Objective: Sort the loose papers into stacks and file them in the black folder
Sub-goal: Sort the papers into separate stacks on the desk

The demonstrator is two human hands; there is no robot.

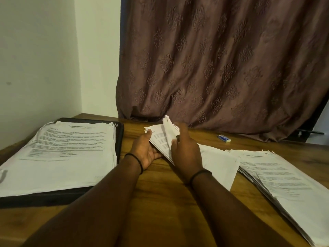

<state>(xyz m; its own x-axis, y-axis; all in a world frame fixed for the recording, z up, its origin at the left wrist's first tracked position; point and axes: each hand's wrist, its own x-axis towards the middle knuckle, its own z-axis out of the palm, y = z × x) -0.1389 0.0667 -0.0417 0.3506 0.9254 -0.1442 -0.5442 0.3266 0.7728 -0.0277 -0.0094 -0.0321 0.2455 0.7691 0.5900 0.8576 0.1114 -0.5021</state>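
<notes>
**Papers on a wooden tabletop, one bundle in both hands**

A brown curtain [222,65] with a pressed leaf pattern hangs behind, next to a pale wall [39,59]. Below them lies a wooden tabletop [160,202].

On the left of it the black folder [44,199] lies flat. A thick left stack [62,154] of white printed sheets covers almost all of the folder, so only its dark border shows at the near and right sides. The top sheet has a bold title and lines of text, too blurred to read.

At the right, a right stack [284,184] lies directly on the wood, its sheets fanned out and its far edge torn and ragged. A blank sheet [220,166] lies between this stack and the hands.

In the middle, the left hand [144,150] holds a small bundle of papers [161,139] from below, thumb on top. The right hand [187,150] grips the same bundle and bends its upper sheets upward. Each wrist has a thin black band [137,160].

A small blue and white eraser [224,138] lies near the curtain.
</notes>
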